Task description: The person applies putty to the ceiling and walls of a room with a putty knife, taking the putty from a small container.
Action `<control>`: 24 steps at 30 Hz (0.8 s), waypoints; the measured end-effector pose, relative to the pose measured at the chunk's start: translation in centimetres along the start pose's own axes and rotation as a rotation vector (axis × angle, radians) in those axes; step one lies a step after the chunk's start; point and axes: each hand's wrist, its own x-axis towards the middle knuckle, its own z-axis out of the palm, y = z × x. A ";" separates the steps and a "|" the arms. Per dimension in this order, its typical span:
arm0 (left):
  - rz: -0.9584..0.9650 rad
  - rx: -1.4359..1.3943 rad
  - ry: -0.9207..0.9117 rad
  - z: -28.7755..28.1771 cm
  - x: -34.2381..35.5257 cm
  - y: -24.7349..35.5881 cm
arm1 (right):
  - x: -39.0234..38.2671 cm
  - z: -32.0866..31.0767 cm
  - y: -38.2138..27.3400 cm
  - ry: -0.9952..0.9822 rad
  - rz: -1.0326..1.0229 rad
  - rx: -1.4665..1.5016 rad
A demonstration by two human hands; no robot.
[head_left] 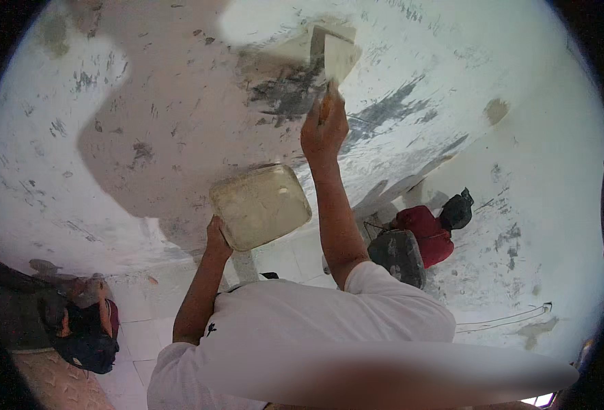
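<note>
My right hand (324, 131) is wrapped round the handle of a putty knife (341, 58), its arm stretched out ahead of me. The knife's broad, pale blade lies at the wall (199, 102), over a grey-beige smear. Lower and to the left, my left hand (218, 236) grips the side of a shallow, square, beige container (261, 208). Pale material coats the container's face; how deep it is I cannot tell. Dark, scuffed patches mark the white wall just left of the blade and below it.
At right, a dark bucket (399, 256) stands beside a dark red bundle (425, 236) and a black bag (457, 209). A dark backpack (90, 331) sits at lower left, near a patterned mattress-like surface (56, 379). Thin cords (507, 320) run along the right-hand wall.
</note>
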 end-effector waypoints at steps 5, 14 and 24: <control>-0.022 0.009 -0.088 -1.1 -0.1 -0.4 | 1.6 2.4 -0.8 -0.170 0.067 -0.171; 0.308 0.367 -0.309 -2.5 -1.1 0.3 | -3.5 -5.6 0.5 -0.199 0.443 0.414; 0.021 0.085 -0.093 -0.8 -0.4 0.1 | 11.4 -15.7 10.4 -0.424 0.711 0.733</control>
